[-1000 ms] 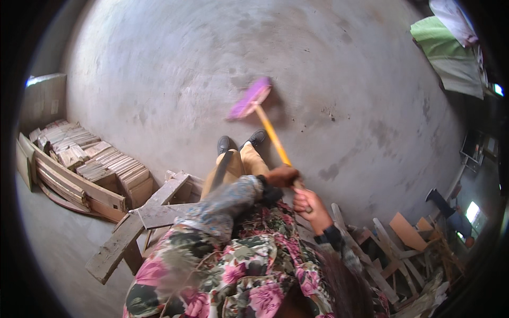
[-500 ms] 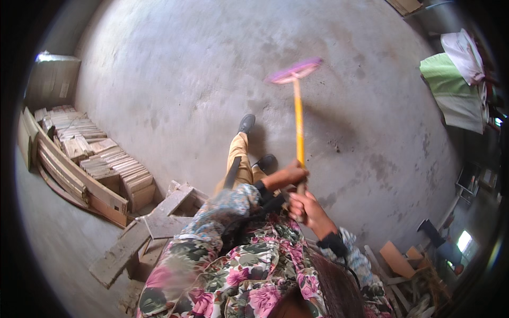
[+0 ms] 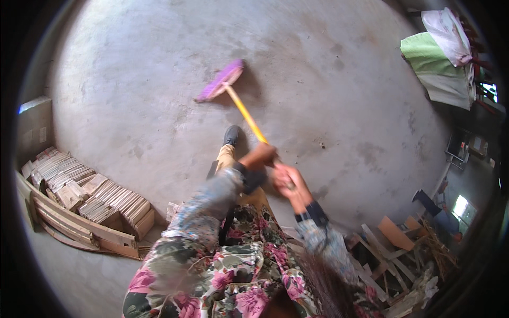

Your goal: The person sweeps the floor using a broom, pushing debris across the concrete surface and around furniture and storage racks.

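My left hand [image 3: 260, 157], slightly blurred, is closed around the yellow handle of a wide-headed broom [image 3: 245, 113]. Lower down, at the grip end of the handle, my right hand [image 3: 289, 182] is wrapped around it too. The broom's purple and pink head [image 3: 221, 82] is ahead and slightly left, against the grey concrete floor [image 3: 143, 79], smeared by motion. Whether its bristles press on the floor, I cannot tell. One dark shoe [image 3: 231, 135] of mine is just short of the broom head.
Stacked wooden slats [image 3: 95, 185] lie at the left behind curved boards [image 3: 79, 217]. A cardboard box [image 3: 35, 124] stands beyond them. Scrap wood [image 3: 389, 254] is heaped at the lower right. Green and white sacks [image 3: 437, 69] are at the far right.
The broom head has swept from right to left, and the handle now slants leftward. Both hands have shifted left and slightly upward, still gripping it. The view has turned a little.
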Available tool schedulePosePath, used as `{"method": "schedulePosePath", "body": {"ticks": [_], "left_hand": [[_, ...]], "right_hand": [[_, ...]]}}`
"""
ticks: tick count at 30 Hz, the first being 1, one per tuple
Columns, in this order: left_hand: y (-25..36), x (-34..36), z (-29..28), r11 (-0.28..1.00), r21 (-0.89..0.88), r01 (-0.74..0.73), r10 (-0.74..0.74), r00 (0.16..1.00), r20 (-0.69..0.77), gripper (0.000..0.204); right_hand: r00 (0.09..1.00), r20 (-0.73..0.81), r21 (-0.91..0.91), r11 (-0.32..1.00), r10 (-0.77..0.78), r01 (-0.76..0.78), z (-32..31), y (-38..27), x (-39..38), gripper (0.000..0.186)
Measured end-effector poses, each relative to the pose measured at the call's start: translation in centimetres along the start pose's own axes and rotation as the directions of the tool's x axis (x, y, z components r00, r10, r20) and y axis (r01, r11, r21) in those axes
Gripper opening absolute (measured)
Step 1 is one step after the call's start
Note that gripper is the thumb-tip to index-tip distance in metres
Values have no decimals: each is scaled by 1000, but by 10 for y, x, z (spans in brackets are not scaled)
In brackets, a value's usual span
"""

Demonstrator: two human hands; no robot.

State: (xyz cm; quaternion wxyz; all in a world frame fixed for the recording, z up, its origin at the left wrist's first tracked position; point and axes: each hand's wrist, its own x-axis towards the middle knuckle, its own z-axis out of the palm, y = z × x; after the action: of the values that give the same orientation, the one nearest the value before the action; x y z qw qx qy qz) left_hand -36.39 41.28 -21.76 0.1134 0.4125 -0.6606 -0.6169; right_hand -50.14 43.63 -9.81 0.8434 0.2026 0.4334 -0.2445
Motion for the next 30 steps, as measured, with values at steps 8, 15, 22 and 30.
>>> {"method": "schedulePosePath", "body": {"ticks": [8,15,22,30], "left_hand": [[108,118,93,-40,-860,508,-112,853,509,9],[121,81,27,401,-854,331,-80,941,328,14],[53,63,-75,605,-688,400,-628,772,-103,16],[-1,149,-62,985,35,167,-166,985,-38,9]], "right_hand": [[780,-497,-221,925,-380,310,-2,-43,-85,4],[843,-381,-272,918,-379,290,36,-15,-80,6],[999,-32,-255,967,-33,24,63,-57,10,25],[986,159,10,999,41,-43,16,-149,43,32]]}}
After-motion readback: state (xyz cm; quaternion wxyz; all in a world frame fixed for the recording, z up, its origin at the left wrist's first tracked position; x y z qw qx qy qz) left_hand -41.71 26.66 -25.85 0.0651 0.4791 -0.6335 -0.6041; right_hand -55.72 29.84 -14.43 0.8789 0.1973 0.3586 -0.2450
